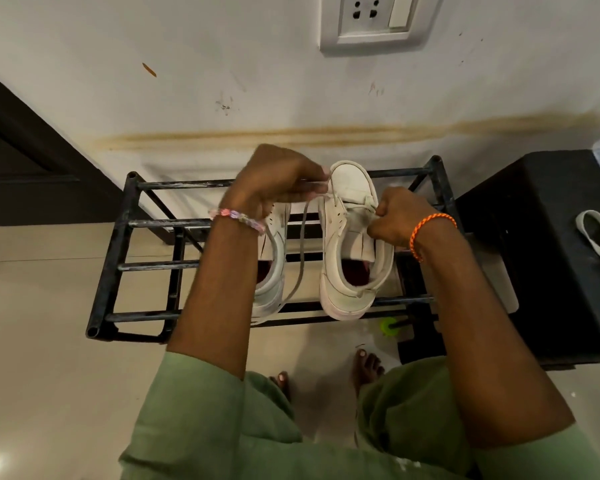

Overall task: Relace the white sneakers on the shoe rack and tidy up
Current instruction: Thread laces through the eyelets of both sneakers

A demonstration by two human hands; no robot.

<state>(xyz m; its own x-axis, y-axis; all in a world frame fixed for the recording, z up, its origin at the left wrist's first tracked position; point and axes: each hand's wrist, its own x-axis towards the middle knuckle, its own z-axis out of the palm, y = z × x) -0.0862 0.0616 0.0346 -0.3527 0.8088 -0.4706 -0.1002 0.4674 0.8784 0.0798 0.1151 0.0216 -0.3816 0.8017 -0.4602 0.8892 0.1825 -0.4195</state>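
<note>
While the left hand (pixel 278 178) fingers pinch the lace (pixel 300 244), right hand (pixel 395 216) fingers pinch its other end beside the right sneaker (pixel 350 237).

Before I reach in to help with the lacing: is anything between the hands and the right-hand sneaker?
Nothing visible is. Both hands are already at the right-hand sneaker: the left hand pinches the lace near the toe, and the right hand grips at the eyelets. The left forearm covers part of the other sneaker.
</note>
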